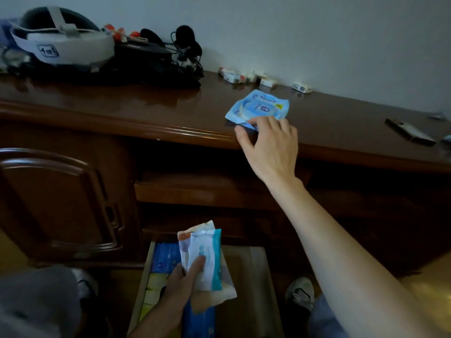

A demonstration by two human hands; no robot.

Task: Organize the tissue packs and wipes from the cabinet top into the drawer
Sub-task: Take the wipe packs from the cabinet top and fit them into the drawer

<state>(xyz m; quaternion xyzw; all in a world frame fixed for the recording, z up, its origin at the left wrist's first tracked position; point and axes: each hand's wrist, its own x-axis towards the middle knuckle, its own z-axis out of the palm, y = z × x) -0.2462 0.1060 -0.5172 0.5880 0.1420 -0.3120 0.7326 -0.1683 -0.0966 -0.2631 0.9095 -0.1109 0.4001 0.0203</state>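
A light-blue wipes pack (258, 108) lies on the dark wooden cabinet top (146, 106) near its front edge. My right hand (271, 147) reaches up to it and pinches its near corner between fingers and thumb. Low in the view, my left hand (185, 281) grips two packs together: a white and teal wipes pack (207, 254) in front of a white and orange pack (195, 230). They hang over the open drawer (249, 289), where blue and yellow tissue packs (163, 262) lie along the left side.
A white headset (61, 45) and black cables and pouches (166, 62) crowd the cabinet top's back left. Small white boxes (244, 75) line the wall. A dark flat device (410, 131) lies at the right. A cabinet door (61, 203) stands left of the drawer; my shoes (300, 291) are below.
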